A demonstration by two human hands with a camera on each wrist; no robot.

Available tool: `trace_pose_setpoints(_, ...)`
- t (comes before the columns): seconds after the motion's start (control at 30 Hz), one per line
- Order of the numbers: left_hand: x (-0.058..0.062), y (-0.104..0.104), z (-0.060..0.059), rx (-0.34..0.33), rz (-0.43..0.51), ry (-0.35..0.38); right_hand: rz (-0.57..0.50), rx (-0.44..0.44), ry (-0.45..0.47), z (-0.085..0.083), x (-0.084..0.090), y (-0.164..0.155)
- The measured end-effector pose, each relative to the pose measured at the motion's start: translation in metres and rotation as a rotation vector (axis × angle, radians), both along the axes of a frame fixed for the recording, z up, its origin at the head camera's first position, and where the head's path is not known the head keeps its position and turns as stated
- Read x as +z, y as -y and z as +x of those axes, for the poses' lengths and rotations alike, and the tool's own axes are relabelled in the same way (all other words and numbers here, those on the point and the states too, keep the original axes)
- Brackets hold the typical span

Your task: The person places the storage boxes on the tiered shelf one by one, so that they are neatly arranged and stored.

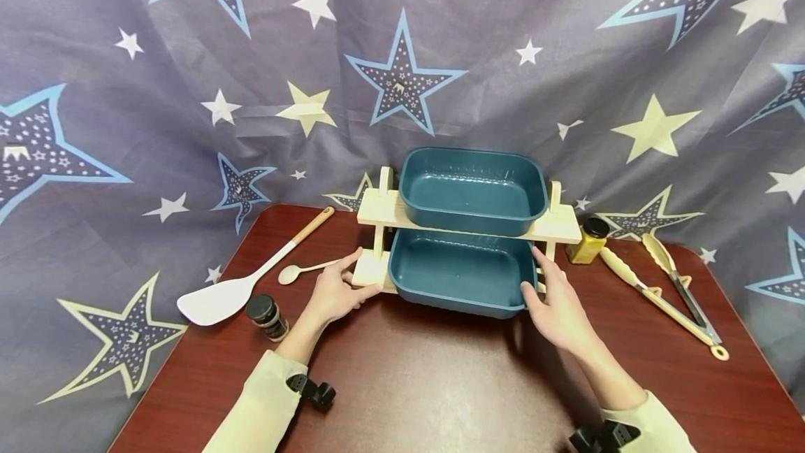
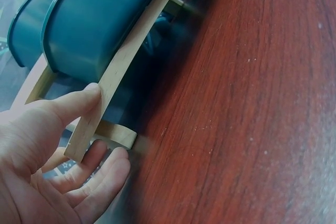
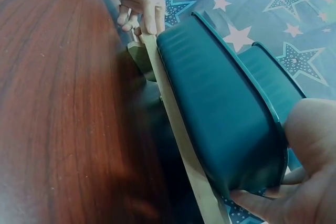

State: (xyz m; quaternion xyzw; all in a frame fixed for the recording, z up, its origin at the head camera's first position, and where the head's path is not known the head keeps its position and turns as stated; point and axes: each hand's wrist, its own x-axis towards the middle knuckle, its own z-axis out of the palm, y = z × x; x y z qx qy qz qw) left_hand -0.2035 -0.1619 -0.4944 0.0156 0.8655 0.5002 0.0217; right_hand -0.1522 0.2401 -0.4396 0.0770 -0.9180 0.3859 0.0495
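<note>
A two-tier pale wooden rack [image 1: 374, 269] stands on the table near the curtain. One rectangular teal bin [image 1: 474, 194] sits on its upper shelf, another teal bin [image 1: 462, 271] on the lower. My left hand [image 1: 333, 292] grips the left end of the lower shelf; in the left wrist view the thumb lies along the shelf's front edge, other fingers curled beneath. My right hand [image 1: 556, 306] holds the lower bin's right end, thumb at its near right corner and index finger farther back along the side. In the right wrist view, fingertips [image 3: 249, 203] touch the bin's outer wall.
Left of the rack lie a white spatula [image 1: 220, 299], a small cream spoon [image 1: 291, 273] and a black-lidded spice jar [image 1: 269, 317]. On the right are a yellow jar [image 1: 588, 242] and tongs [image 1: 679, 317]. A star-patterned curtain [image 1: 440, 54] hangs behind the table [image 1: 440, 383].
</note>
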Motion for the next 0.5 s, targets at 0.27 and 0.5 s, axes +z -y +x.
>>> trace_pose_setpoints(0.27,0.0003,0.0001,0.0003,0.001,0.013,0.008,0.017,0.003,-0.019,-0.0048,-0.0002,-0.0013)
trace_pose_setpoints(0.5,0.0002,-0.0005,0.0000,0.001,0.011,0.006,0.011,-0.002,0.004,-0.0038,0.0019,-0.0015)
